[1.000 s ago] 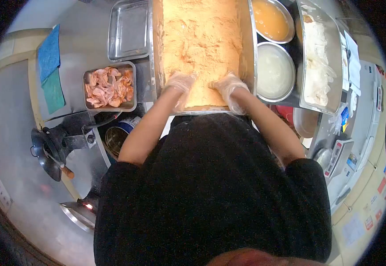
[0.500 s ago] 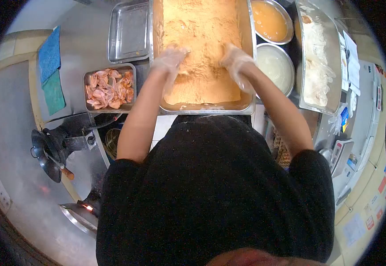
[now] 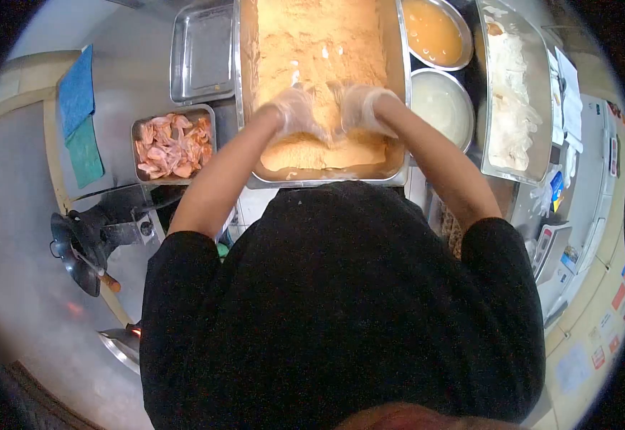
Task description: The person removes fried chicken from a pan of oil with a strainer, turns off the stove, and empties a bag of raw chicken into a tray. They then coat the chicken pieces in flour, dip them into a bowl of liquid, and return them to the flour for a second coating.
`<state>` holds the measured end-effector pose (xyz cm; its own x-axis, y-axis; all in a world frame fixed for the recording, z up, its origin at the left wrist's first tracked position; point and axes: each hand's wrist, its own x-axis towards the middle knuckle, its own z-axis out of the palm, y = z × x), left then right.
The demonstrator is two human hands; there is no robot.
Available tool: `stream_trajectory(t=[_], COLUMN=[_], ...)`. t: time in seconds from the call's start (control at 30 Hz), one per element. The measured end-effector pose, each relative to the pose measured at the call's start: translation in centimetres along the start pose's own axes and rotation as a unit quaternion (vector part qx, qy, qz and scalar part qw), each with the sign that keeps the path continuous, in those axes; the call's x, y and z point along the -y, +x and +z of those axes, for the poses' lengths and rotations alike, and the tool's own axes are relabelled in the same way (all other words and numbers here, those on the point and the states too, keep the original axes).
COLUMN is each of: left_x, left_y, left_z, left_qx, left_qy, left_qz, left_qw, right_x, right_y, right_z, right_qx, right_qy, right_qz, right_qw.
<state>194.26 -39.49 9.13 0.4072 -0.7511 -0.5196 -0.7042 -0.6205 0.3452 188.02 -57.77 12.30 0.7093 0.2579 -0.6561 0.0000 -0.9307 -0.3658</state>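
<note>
A deep metal pan [image 3: 244, 57] holds a thick bed of orange-tinted flour [image 3: 319, 36]. In clear plastic gloves, my left hand [image 3: 299, 115] and my right hand [image 3: 362, 111] are down in this flour near the front half of the pan. They face each other with a narrow gap of flour between them. The fingers of both are blurred and partly sunk in flour, so their grip does not show. A few small white spots lie on the flour just beyond the hands.
Left of the pan are a tray of raw chicken pieces [image 3: 172, 147] and a shallow metal tray [image 3: 205, 54]. On the right stand a bowl of orange liquid [image 3: 434, 32], a bowl of pale liquid [image 3: 441, 107] and a bin of white flour [image 3: 509, 93]. A wok [image 3: 76, 254] is at left.
Both hands have moved inward through the flour, from near the pan's two sides to close together at the middle. White spots now show on the flour. The view has shifted slightly.
</note>
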Motion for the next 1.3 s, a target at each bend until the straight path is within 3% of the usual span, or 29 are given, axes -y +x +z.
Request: stream_trajectory(t=[0.07,0.13,0.17,0.23,0.27,0.33,0.37,0.43,0.57,0.67,0.73,0.8,0.83,0.87,0.93,0.97,1.0,1.03,1.07,1.1,1.13,1.17,1.2,1.27,1.3], left_x=[-2.3,-4.5,-4.6,-4.1,-1.8,3.4,1.8,-1.8,-1.2,-3.3,-4.4,-2.0,-0.2,-0.4,-1.7,-2.4,-1.9,-1.1,-0.7,-2.4,-2.8,-2.9,-2.7,-2.3,-2.0], left_y=[-1.8,-3.0,-2.6,-1.3,0.3,7.8,3.7,-0.4,-1.0,-3.4,-4.8,-1.4,0.8,1.0,0.4,-0.3,-0.1,0.2,0.3,-0.4,0.0,0.6,1.5,2.6,2.9], left_z=[1.2,0.9,1.4,4.1,10.8,22.7,18.3,7.1,4.8,-2.1,-4.1,-2.9,-2.0,-3.1,-3.8,-4.5,-3.0,0.1,1.9,1.7,2.2,3.4,4.9,7.5,8.1], left_qx=[-0.001,-0.003,-0.001,-0.017,-0.017,-0.334,-0.333,-0.056,-0.064,-0.018,-0.127,-0.097,0.009,0.114,0.139,0.168,0.168,0.033,-0.102,-0.148,-0.147,-0.146,-0.147,-0.143,-0.142], left_qy=[0.072,0.050,0.050,-0.007,-0.006,-0.017,-0.017,-0.159,-0.117,-0.199,-0.260,-0.265,-0.089,0.095,0.099,0.101,0.101,0.131,0.159,0.016,0.015,-0.016,-0.047,-0.104,-0.130], left_qz=[0.029,-0.109,-0.108,-0.194,-0.193,-0.136,-0.137,-0.208,-0.174,-0.243,-0.281,-0.315,-0.187,-0.048,-0.060,-0.073,-0.074,-0.050,-0.027,-0.142,-0.142,-0.153,-0.163,-0.181,-0.190], left_qw=[0.997,0.993,0.993,0.981,0.981,0.932,0.933,0.964,0.976,0.949,0.915,0.906,0.978,0.988,0.983,0.978,0.978,0.989,0.982,0.979,0.979,0.977,0.975,0.967,0.963], right_x=[0.7,1.3,1.7,0.6,-1.5,-2.3,-2.0,-0.9,-0.2,0.2,0.5,-0.2,-0.5,-0.2,0.6,0.6,0.2,0.2,0.6,1.3,1.6,3.1,1.5,-2.4,0.7], right_y=[-0.9,-1.2,-1.1,0.6,3.6,4.7,3.9,2.1,1.1,0.0,-0.2,0.3,0.4,0.1,-0.5,-1.2,-2.2,-2.9,-2.8,-2.6,-2.3,-2.1,-0.5,4.2,-0.1], right_z=[3.2,5.4,5.9,8.7,11.7,12.3,11.3,9.1,4.8,1.4,-0.8,-2.1,-1.9,-2.5,-3.5,-2.5,-0.6,1.4,3.4,5.0,6.2,6.2,7.6,12.2,6.9], right_qx=[-0.026,-0.054,-0.079,-0.101,-0.067,-0.031,-0.053,-0.073,-0.080,-0.068,-0.067,0.054,-0.029,-0.032,0.161,0.161,0.085,0.011,0.015,0.017,0.018,-0.114,-0.115,0.017,-0.072], right_qy=[-0.038,-0.077,-0.104,-0.131,-0.095,-0.058,-0.055,-0.052,-0.066,-0.104,-0.105,-0.230,0.004,0.003,0.007,0.007,0.053,0.098,0.098,0.120,0.140,0.341,0.339,0.086,0.113], right_qz=[0.015,0.031,0.058,0.086,0.113,0.139,0.115,0.088,0.066,0.050,0.053,-0.044,0.024,0.026,0.086,0.085,0.083,0.081,0.081,0.170,0.258,0.352,0.353,0.219,0.199], right_qw=[0.999,0.995,0.990,0.983,0.987,0.988,0.990,0.992,0.992,0.991,0.991,0.971,0.999,0.999,0.983,0.983,0.991,0.992,0.992,0.978,0.956,0.864,0.865,0.972,0.971])
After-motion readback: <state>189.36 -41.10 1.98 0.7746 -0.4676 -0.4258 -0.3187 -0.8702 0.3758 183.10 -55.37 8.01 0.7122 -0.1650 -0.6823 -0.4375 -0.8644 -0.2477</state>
